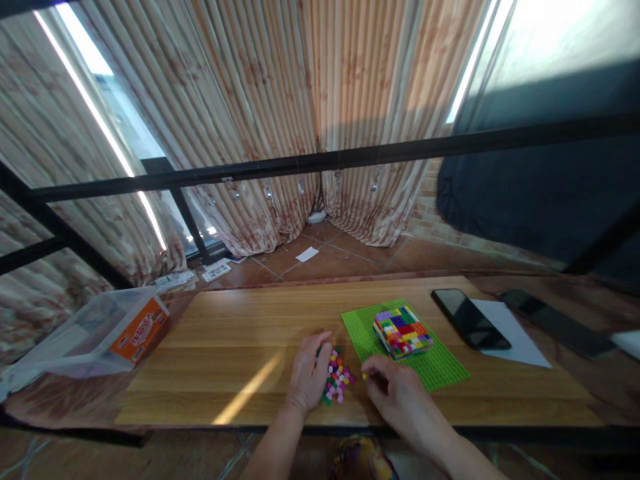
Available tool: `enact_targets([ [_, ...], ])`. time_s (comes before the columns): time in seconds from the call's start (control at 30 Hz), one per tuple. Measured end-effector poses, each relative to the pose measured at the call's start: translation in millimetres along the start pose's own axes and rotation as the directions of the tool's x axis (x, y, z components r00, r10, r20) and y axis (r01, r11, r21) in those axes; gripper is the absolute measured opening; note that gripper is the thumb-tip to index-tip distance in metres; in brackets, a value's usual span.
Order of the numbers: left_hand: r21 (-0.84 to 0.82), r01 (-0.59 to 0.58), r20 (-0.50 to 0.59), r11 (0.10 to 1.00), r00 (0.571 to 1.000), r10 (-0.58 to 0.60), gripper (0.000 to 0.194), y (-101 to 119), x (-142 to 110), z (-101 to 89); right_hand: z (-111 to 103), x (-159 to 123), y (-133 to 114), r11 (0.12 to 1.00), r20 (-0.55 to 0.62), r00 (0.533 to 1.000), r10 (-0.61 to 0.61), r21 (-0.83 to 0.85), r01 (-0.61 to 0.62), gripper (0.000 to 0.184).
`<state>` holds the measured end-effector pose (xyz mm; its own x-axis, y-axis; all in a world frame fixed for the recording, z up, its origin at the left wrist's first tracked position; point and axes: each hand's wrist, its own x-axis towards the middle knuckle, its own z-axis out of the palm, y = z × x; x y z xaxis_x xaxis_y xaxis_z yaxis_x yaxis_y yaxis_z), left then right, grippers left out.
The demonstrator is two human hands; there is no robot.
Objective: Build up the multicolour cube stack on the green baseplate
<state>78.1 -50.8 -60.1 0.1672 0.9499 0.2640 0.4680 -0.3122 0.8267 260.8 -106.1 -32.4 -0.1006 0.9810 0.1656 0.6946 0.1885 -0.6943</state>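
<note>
On the wooden table, a loose pile of small toy bricks [340, 379] in pink, green, orange and white lies between my hands. My left hand [311, 371] rests along the pile's left side, fingers stretched forward and thumb against the bricks. My right hand [393, 390] is closed in a pinch near the green baseplate's lower left edge. A small yellow brick [365, 376] shows at its fingertips. Just beyond it, a multicoloured block built of bricks [403, 331] stands on the green baseplate [440, 368]. The fingers of my right hand partly hide one another.
A black phone [470, 319] lies on white paper [520, 337] right of the baseplate. Farther right is a dark flat object [557, 322]. A clear plastic bin [95, 333] with an orange label stands left of the table [225, 333]. A black metal bar [320, 162] crosses behind.
</note>
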Motion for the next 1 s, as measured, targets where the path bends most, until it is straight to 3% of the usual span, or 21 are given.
enact_targets([
  [0.2,-0.232,0.114,-0.048,0.966,0.991,-0.129,0.039,-12,1,-2.2,-45,7,21,0.970,-0.267,0.956,0.126,0.236,-0.061,0.025],
  [0.3,-0.318,0.132,-0.069,0.939,0.984,-0.162,0.041,-18,2,-2.6,-67,10,45,0.912,-0.294,0.915,0.275,0.380,-0.152,0.028],
  [0.47,-0.308,0.155,-0.052,0.939,0.982,-0.179,0.042,-19,4,-3.0,-90,9,71,0.919,-0.315,0.885,0.344,0.307,-0.248,0.027],
  [0.67,-0.300,0.175,-0.045,0.938,0.979,-0.198,0.046,-19,5,-2.7,-86,11,70,0.959,-0.325,0.903,0.282,0.067,-0.276,0.022],
  [1.0,-0.261,0.179,-0.043,0.948,0.979,-0.197,0.042,-13,5,-4.9,-64,19,70,0.973,-0.397,0.897,0.194,-0.042,-0.229,0.021],
])
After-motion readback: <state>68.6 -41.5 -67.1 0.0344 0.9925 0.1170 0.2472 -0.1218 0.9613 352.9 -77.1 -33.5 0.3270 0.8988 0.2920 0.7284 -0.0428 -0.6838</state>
